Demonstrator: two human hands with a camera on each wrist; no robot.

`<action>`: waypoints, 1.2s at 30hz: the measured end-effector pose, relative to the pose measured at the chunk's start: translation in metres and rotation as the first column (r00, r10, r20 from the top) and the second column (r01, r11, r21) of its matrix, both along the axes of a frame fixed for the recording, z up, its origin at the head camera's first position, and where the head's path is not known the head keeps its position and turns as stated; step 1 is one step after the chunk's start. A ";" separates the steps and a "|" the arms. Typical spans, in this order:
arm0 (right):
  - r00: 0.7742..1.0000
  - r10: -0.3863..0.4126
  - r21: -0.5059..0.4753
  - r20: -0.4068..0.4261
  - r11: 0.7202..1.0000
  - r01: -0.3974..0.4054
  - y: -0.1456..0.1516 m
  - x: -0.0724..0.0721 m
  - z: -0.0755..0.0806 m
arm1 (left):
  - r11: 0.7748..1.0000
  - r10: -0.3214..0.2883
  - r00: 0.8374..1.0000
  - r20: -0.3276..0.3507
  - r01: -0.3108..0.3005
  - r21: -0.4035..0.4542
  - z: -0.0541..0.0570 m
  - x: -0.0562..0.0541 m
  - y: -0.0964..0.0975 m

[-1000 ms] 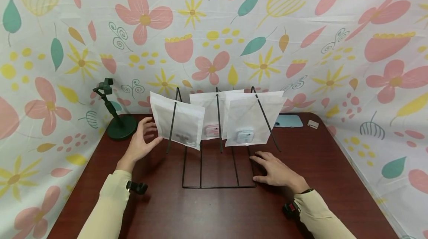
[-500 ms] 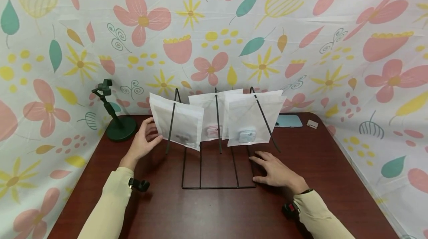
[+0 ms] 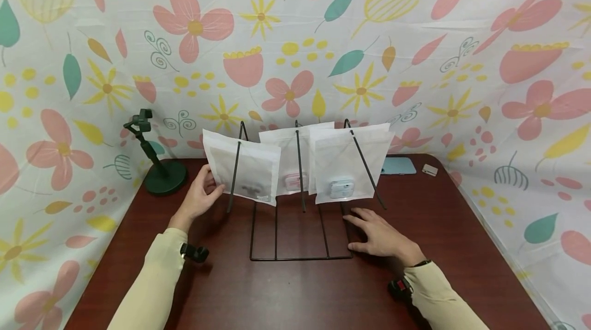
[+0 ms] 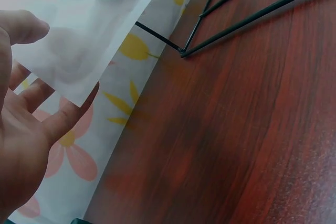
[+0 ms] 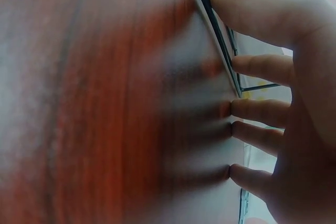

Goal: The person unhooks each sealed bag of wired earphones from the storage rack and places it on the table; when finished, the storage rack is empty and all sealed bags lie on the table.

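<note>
A black wire rack (image 3: 300,258) stands on the table, its upright rods crossing several white translucent bags. At the left bag (image 3: 256,166), which tilts and shows a dark-marked item inside, my left hand (image 3: 198,201) pinches the lower left corner. In the left wrist view the thumb lies over this bag's face, with the other fingers behind it. Beside it hang a middle bag (image 3: 279,150) with a pinkish item and a right bag (image 3: 332,158) with a light blue item. My right hand (image 3: 380,237) rests with spread fingertips on the table, thumb and index at the rack's base rod.
A dark green stand with a jointed arm (image 3: 163,176) is at the back left of the reddish-brown table (image 3: 295,299). Back right lie a light blue phone (image 3: 399,166) and a small white rectangular piece (image 3: 430,170). Flower-patterned cloth (image 3: 295,22) encloses the back and sides.
My left hand has moved slightly inward, its fingers going behind the left bag's edge and its thumb onto the front. The right hand stays at the rack's base.
</note>
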State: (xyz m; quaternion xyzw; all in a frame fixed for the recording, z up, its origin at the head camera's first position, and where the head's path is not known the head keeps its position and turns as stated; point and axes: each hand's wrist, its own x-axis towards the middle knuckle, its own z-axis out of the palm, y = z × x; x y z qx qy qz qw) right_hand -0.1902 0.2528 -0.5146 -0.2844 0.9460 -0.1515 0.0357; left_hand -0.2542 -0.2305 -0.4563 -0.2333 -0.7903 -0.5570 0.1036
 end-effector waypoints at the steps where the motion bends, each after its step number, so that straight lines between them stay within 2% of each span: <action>1: 1.000 0.001 -0.001 0.000 1.000 -0.001 0.000 0.000 0.000 | 1.000 0.001 1.000 0.000 -0.001 0.002 0.000 0.001 0.000; 6: 1.000 0.000 -0.003 -0.001 1.000 0.000 0.000 0.000 0.000 | 1.000 -0.001 1.000 -0.006 0.001 0.019 0.000 0.003 0.004; 17: 1.000 0.003 -0.002 -0.002 1.000 -0.003 0.000 0.000 -0.001 | 1.000 0.011 0.999 -0.045 -0.011 -0.009 -0.001 0.013 0.007; 27: 1.000 0.000 -0.005 -0.018 1.000 0.000 0.000 -0.001 -0.002 | 0.997 0.068 0.995 -0.073 -0.070 -0.023 -0.004 0.023 0.011; 36: 1.000 -0.005 -0.007 -0.001 1.000 0.005 0.001 -0.001 -0.004 | 0.997 0.072 0.995 -0.062 -0.071 0.021 -0.006 0.029 0.012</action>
